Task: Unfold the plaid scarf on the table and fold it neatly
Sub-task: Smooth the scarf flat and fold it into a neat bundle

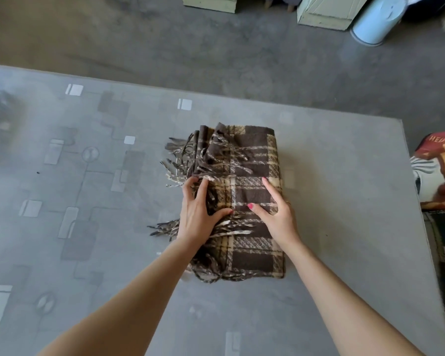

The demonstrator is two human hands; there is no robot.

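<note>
The brown and cream plaid scarf [252, 163] lies folded into a thick rectangle near the middle of the table [88, 176], its fringed ends spilling out along the left side. My left hand [198, 214] rests on the fringed left edge, fingers spread and curling into the tassels. My right hand [275, 214] lies flat on top of the scarf's middle, fingers apart, pressing down on the cloth. Neither hand lifts the scarf off the table.
The grey patterned table ends at its far edge [242, 98] and right edge [416, 201]. A red and yellow patterned cloth [439, 170] sits beyond the right edge. On the floor behind stand a white cylindrical bin [375, 19] and pale green furniture [326, 11].
</note>
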